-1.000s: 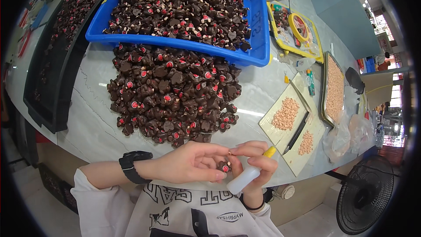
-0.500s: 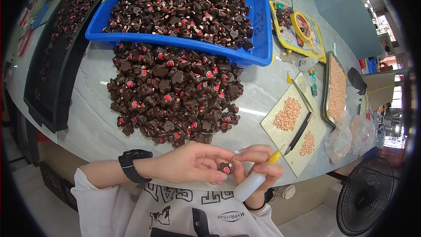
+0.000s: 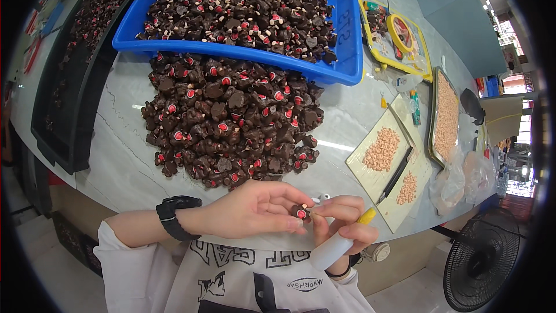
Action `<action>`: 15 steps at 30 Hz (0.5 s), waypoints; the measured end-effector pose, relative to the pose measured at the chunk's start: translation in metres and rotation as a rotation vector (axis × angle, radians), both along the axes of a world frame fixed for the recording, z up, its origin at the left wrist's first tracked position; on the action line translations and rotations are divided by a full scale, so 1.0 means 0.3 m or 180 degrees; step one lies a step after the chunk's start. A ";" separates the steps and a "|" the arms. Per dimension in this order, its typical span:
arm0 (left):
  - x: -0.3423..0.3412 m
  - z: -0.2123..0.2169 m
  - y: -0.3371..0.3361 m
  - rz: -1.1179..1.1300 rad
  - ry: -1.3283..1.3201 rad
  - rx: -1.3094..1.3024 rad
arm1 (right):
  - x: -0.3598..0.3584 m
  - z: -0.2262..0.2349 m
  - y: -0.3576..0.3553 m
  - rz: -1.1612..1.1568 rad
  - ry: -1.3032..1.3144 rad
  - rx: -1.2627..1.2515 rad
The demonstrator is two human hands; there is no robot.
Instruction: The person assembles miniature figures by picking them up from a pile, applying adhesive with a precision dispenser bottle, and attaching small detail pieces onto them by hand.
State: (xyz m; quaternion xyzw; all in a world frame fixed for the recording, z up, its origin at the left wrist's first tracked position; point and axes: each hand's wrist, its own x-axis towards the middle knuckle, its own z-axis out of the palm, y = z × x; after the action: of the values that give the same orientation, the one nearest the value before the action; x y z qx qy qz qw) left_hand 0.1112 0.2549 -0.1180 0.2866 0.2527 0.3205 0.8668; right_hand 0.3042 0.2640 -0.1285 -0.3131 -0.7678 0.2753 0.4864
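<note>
My left hand point(image 3: 252, 211) holds a small dark brown figurine point(image 3: 300, 212) with a red and white patch at its fingertips. A tiny pale piece shows on top of the figurine. My right hand point(image 3: 344, 223) keeps a white bottle point(image 3: 333, 250) with a yellow end point(image 3: 367, 215) tucked in its fingers. Its thumb and forefinger meet right beside the figurine; whether they pinch something small there I cannot tell. Just beyond these fingertips lies a small white object point(image 3: 324, 196). A heap of similar brown figurines point(image 3: 231, 119) spreads on the table past my left hand.
Behind the heap stands a blue bin point(image 3: 347, 52) full of figurines, and a black tray point(image 3: 72, 133) sits at left. To the right are a board point(image 3: 370, 182) with pale pieces, black tweezers point(image 3: 397, 175), a tray of pale pieces point(image 3: 445, 113), a yellow-rimmed tray point(image 3: 425, 72) and a fan point(image 3: 483, 261).
Both hands have shifted slightly up, and the right a little to the right. The figurine has risen between the fingertips, and a pale piece on it now shows.
</note>
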 end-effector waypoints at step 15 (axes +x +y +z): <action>-0.005 0.010 -0.008 0.0286 -0.0099 0.0161 | 0.005 0.021 -0.015 0.0144 -0.0185 0.0301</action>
State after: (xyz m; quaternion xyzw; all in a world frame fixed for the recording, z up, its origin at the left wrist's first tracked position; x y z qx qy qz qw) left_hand 0.1097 0.2527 -0.1151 0.2918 0.2436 0.3698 0.8478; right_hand 0.3056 0.2594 -0.1223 -0.2801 -0.8007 0.2404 0.4718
